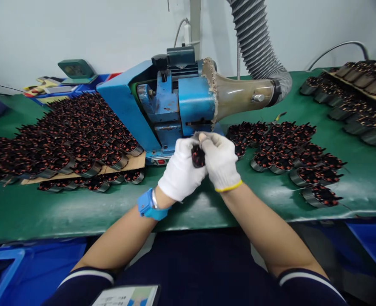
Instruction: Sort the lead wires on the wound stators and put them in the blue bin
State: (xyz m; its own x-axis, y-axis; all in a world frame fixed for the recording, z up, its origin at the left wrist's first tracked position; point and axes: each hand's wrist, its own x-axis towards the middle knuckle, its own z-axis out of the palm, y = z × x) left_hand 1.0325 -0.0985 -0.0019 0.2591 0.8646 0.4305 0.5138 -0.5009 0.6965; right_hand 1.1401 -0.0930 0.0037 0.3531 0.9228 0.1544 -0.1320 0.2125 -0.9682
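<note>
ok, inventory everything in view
Held part: 1, blackish, between hands
Left parts: many, blackish, stacked left
Right parts: many, blackish, right of machine
Far parts: many, greyish, far right
Boards: 2+, tan, among stacks
Machine: 1, blue, centre
Cone: 1, tan, machine's right
Hose: 1, grey, above cone
Tray: 1, blue, back left
Bins: count unclear, blue, below bench
Bench: 1, green, middle
Badge: 1, whitish, bottom
Wristband: 1, blue, left wrist
Left hand: 1, white glove, centre
Right hand: 1, white glove, centre
</note>
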